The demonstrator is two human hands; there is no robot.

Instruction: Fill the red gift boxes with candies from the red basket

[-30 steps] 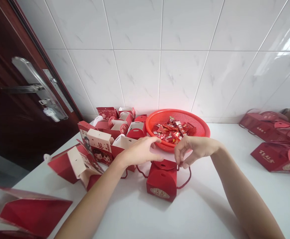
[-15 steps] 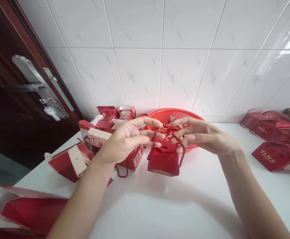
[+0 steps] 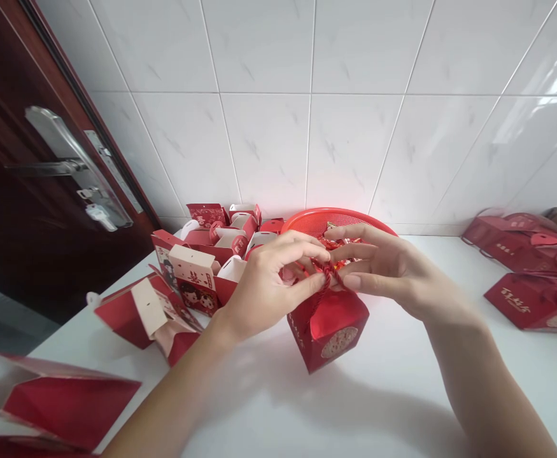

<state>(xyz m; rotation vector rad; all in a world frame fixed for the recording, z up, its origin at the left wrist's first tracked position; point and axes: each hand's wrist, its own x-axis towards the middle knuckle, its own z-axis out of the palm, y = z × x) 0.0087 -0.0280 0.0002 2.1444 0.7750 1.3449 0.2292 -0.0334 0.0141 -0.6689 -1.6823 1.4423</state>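
A small red gift box with a round gold emblem hangs tilted just above the white counter. Its red cord handle is pinched from both sides. My left hand grips the cord with thumb and fingers closed. My right hand meets it from the right, thumb and forefinger on the same cord, the other fingers stretched out. Behind the hands sits a red plastic basket holding several red-wrapped candies.
Several unfolded red and white gift boxes are heaped at the back left by a dark door. More red boxes lie at the right edge. A red folded box lies at the near left. White tiled wall behind.
The two hands have drawn together and gathered the cord into one pinch above the box. The box has lifted, turned and tilted, its emblem side now facing me.
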